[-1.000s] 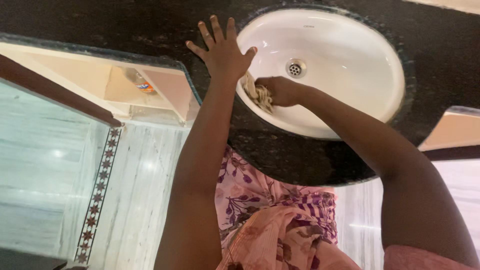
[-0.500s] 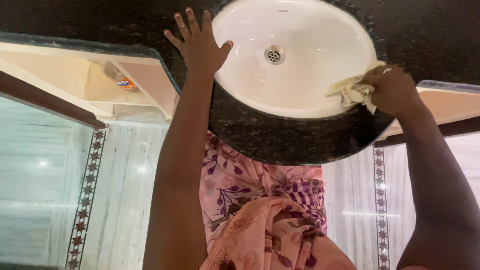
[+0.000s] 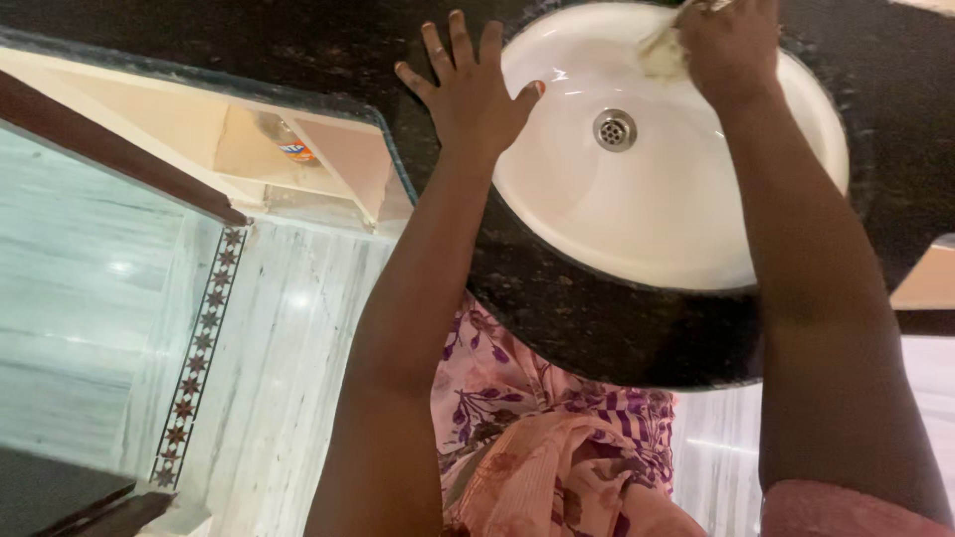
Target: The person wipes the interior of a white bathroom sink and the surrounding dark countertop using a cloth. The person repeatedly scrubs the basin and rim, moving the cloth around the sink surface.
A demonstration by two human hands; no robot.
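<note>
Left hand spread flat on speckled black counter, right hand gripping pale cloth, glossy oval white basin

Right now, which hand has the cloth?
The right hand, at the far side of the white sink, holds the cloth. The left hand lies flat and empty on the black counter.

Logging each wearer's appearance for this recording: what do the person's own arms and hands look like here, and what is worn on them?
Both forearms are bare down to the hands. The left hand wears no glove, and its thumbnail shows reddish-orange polish; a ring may sit on one finger, too small to be sure. The right hand is also ungloved. A dusty-pink sleeve edge covers the right upper arm. No watch or bracelet shows.
</note>
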